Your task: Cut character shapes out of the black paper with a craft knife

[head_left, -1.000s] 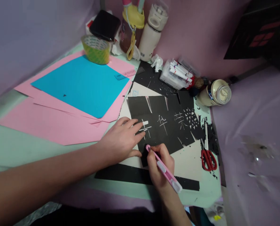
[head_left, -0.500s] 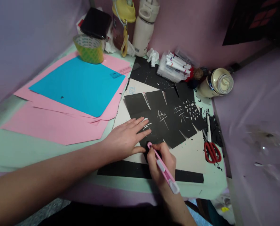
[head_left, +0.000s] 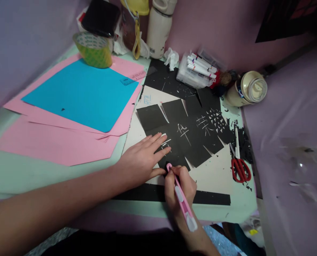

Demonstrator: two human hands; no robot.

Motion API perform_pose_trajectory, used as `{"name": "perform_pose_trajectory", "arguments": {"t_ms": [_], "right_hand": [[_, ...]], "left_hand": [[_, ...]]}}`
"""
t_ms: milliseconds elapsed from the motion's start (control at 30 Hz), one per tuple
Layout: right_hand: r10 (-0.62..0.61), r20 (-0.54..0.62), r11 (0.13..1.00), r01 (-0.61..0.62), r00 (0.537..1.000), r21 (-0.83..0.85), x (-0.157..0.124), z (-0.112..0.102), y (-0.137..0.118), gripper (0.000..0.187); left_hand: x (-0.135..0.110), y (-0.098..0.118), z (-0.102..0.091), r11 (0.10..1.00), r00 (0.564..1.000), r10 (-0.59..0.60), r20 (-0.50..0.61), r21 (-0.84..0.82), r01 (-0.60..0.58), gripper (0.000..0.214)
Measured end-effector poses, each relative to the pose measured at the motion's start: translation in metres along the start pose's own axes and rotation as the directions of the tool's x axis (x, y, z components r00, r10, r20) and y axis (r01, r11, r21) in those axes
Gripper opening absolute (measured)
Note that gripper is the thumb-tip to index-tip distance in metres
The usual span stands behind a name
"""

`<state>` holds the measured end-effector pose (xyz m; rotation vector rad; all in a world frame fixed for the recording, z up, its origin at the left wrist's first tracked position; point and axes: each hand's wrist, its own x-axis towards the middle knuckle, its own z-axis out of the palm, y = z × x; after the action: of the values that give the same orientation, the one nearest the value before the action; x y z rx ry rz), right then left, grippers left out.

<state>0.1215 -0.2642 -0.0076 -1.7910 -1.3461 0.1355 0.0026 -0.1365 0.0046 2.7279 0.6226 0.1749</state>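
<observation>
My left hand (head_left: 142, 158) lies flat, fingers spread, pressing down on a black paper sheet (head_left: 185, 137) with cut-out characters. My right hand (head_left: 180, 186) is closed around a pink craft knife (head_left: 181, 199), its tip touching the black paper's lower edge just beside my left thumb. The black paper rests on a beige board (head_left: 214, 176). A black paper strip (head_left: 214, 198) lies below the board, partly hidden by my right hand.
Blue paper (head_left: 80, 94) on pink sheets (head_left: 48, 142) covers the left side. Red scissors (head_left: 239, 167) and a white pen lie at the right among black scraps. Tape roll (head_left: 93, 49), bottles (head_left: 158, 30), marker box (head_left: 195, 71) and a jar (head_left: 247, 90) stand at the back.
The view has tilted, shifting things up. My right hand has turned the knife more upright and drawn slightly closer to me; my left hand stays pressed on the black paper.
</observation>
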Motion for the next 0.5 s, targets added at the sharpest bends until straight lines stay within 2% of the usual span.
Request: {"name": "perform_pose_trajectory", "arguments": {"t_ms": [500], "right_hand": [[0.044, 0.0, 0.997, -0.044, 0.999, 0.06, -0.0011, -0.0002, -0.0001, 0.019]], "left_hand": [[-0.0011, -0.0005, 0.0011, 1.0, 1.0, 0.0, -0.012, 0.002, 0.0, 0.064]]}}
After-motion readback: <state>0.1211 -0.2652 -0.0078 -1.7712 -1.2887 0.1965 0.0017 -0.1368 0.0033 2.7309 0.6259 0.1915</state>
